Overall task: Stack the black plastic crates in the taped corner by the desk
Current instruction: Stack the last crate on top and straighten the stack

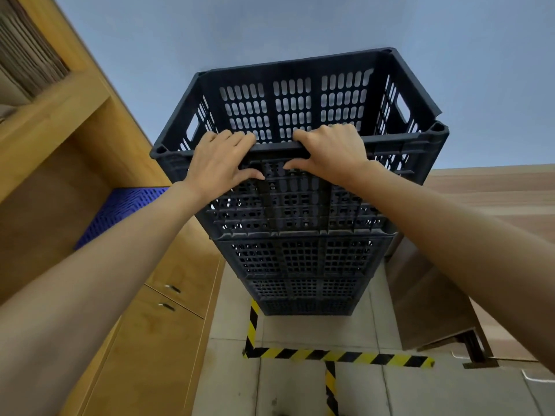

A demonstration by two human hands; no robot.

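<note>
A tall stack of black slotted plastic crates (303, 259) stands on the floor inside the yellow-and-black taped corner (336, 354). The top crate (294, 106) is open-topped and sits slightly askew on the one below. My left hand (220, 159) grips its near rim, fingers hooked over the edge and thumb pressed on the front wall. My right hand (330, 151) holds the same rim a little to the right, in the same way. The stack's far side is hidden.
A wooden cabinet (156, 340) with doors and open shelves lines the left side. A blue perforated crate (120, 211) lies in its lower shelf. A brown desk (480, 223) stands to the right of the stack. Pale floor tiles stretch toward me.
</note>
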